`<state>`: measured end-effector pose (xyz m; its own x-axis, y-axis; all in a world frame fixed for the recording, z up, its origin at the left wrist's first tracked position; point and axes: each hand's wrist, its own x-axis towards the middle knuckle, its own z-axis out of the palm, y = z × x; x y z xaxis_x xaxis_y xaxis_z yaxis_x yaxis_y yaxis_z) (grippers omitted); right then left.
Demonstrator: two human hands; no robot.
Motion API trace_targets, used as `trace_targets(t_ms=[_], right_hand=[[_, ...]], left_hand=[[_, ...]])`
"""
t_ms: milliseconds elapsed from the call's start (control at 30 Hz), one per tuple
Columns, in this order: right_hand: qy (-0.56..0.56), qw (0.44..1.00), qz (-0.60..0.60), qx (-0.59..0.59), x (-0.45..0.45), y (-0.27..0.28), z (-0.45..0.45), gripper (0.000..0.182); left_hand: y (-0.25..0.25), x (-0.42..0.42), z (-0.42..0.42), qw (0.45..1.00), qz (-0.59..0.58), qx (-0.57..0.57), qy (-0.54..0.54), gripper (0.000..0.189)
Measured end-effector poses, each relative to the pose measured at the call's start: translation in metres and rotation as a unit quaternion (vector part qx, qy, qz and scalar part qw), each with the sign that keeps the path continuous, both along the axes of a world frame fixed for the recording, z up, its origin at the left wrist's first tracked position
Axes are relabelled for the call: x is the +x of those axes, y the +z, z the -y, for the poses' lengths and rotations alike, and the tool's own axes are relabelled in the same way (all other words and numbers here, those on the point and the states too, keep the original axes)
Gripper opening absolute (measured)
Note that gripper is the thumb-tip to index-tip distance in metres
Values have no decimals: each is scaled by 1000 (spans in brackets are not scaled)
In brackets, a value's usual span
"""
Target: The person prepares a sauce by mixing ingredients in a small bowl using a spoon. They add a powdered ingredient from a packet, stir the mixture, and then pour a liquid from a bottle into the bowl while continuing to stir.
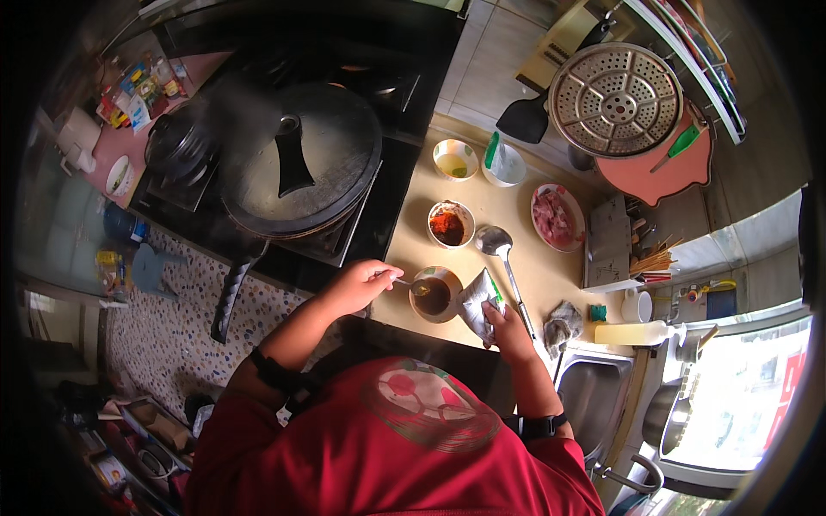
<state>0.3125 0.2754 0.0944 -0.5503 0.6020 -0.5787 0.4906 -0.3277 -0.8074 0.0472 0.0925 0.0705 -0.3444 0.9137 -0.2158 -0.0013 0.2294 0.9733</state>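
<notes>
My left hand (pixel 361 284) is closed on the handle of a small spoon (pixel 419 288), whose bowl, with something yellowish in it, is over a bowl of brown liquid (pixel 433 309). In my right hand (pixel 506 329) is a silver and green foil packet (pixel 479 308), tilted beside that bowl's right rim. Farther back stands a bowl of red and dark seasoning (pixel 451 224). A metal ladle (pixel 495 241) lies to its right, its handle running towards my right hand. Whether the packet is pouring, I cannot tell.
A lidded pan (pixel 258 187) steams on the black stove, its handle (pixel 235 297) jutting out over the floor. Behind are a bowl of yellowish liquid (pixel 444 161), a white bowl (pixel 510 171) and a plate of raw meat (pixel 548 219). A sink (pixel 590 393) lies at the right.
</notes>
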Motion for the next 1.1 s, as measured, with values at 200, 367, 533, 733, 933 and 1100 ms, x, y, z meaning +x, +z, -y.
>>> trace_targets(t_ms=[200, 367, 533, 733, 933, 1100], right_hand=[[-24, 999, -6, 23, 0, 2, 16, 25], [-32, 999, 6, 29, 4, -9, 22, 25], [-22, 1000, 7, 19, 8, -8, 13, 27], [39, 998, -23, -39, 12, -18, -9, 28], [147, 976, -132, -90, 25, -48, -28, 31], [244, 955, -159, -60, 38, -43, -34, 28]], left_hand=[[-7, -9, -9, 1000, 4, -8, -9, 29], [-14, -17, -14, 999, 30, -7, -18, 27], [-5, -10, -17, 999, 29, -22, 0, 27], [-4, 2, -14, 998, 11, -44, 32, 26], [4, 17, -9, 996, 4, -58, 63, 29], [14, 29, -7, 993, -12, -80, 85, 30]])
